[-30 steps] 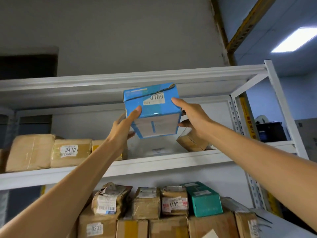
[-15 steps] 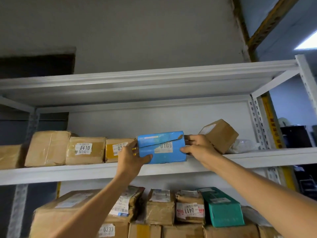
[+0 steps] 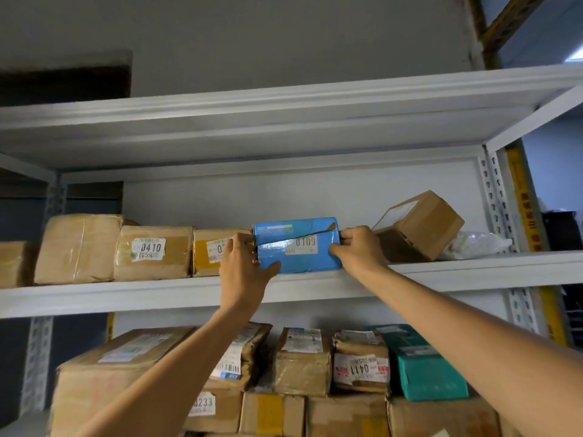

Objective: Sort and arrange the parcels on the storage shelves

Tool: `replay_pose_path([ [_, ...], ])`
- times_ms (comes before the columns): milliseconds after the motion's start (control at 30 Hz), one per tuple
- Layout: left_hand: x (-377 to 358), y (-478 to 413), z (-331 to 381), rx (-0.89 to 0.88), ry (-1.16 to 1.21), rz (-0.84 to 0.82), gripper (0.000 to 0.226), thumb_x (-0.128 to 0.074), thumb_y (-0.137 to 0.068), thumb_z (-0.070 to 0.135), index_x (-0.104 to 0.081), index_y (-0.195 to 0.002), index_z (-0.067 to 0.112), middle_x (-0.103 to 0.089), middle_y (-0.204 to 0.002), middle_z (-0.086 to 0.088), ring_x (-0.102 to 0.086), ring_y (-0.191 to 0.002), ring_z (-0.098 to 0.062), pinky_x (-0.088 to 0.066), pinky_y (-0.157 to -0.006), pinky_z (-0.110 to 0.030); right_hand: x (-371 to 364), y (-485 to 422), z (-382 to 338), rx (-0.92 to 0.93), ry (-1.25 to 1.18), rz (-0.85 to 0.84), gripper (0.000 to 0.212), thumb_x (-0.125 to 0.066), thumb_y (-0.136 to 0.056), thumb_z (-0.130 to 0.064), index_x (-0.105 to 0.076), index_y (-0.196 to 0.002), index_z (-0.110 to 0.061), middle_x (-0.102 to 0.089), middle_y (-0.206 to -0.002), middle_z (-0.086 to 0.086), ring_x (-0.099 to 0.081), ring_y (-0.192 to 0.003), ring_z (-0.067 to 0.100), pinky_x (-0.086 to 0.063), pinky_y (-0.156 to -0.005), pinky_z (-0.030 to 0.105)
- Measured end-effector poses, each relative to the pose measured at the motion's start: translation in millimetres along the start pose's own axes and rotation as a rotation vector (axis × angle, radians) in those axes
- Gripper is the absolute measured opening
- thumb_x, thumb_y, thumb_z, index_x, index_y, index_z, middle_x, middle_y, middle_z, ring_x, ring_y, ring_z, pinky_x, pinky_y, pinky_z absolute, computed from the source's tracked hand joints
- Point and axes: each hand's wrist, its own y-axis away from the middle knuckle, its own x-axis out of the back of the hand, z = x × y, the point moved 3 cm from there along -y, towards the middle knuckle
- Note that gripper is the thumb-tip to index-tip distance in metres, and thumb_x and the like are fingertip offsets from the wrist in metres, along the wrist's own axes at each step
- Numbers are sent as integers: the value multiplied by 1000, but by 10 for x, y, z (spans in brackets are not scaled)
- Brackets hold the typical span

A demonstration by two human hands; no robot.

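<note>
A blue parcel point(image 3: 296, 246) with a white label reading 0109 upside down stands on the middle shelf point(image 3: 441, 271). My left hand point(image 3: 244, 271) grips its left end, thumb under the lower front edge. My right hand point(image 3: 358, 249) grips its right end with curled fingers. To its left sits a row of brown parcels, the closest a yellow-taped parcel point(image 3: 208, 255), then a parcel labelled 0410 point(image 3: 153, 252). A tilted brown box point(image 3: 419, 225) leans just right of my right hand.
A clear plastic bag point(image 3: 473, 244) lies at the shelf's right end beside the upright post point(image 3: 498, 200). The shelf above point(image 3: 284, 121) hangs low over the parcels. Below, several brown parcels and a teal box point(image 3: 422, 364) are stacked.
The blue parcel came down from mid-air onto the middle shelf and now stands there beside the yellow-taped parcel. Both hands stayed on its ends. The view shifted closer and leftward.
</note>
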Motion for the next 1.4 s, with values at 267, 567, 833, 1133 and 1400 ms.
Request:
replay_pose_path([
  [267,70,-38,317,-117,-298,3,65,-86,-68,30,-49,-119,14,-50,-115,-4,-43,-105,-21,-36,-76,-25,467,40,-108,83,177,-2,29,-65,-90,-25,-68,-99,3,-71,-92,17,-66,-85,26,-56,-77,39],
  [567,-758,79,1168,-258,-13,-287,29,-74,-80,37,-62,-97,16,-58,-85,3,-58,-86,-19,-48,-75,-33,1566,-43,296,112,604,170,16,-63,-87,-29,-67,-97,-16,-68,-95,3,-64,-89,23,-55,-75,39],
  [833,-1589,19,1452,-10,-264,-529,59,-62,-80,62,-66,-101,8,-61,-85,-6,-58,-76,-21,-50,-66,-33,1904,-550,733,138,636,157,29,-60,-91,-31,-62,-106,-7,-64,-108,9,-60,-96,28,-52,-83,43],
  [1133,-2076,-139,1416,403,148,-580,73,-72,-69,65,-62,-105,2,-71,-95,-13,-69,-90,-24,-58,-86,-37,1727,-1051,1000,90,430,-102,46,-52,-92,-46,-51,-120,-9,-56,-111,7,-57,-99,28,-50,-83,39],
  [1400,-2112,-144,1278,472,453,-415,44,-87,-68,18,-66,-102,-1,-73,-96,-13,-71,-86,-26,-58,-85,-38,1685,-1011,946,51,251,-227,36,-59,-88,-43,-58,-92,-7,-62,-95,6,-60,-85,21,-45,-67,30],
])
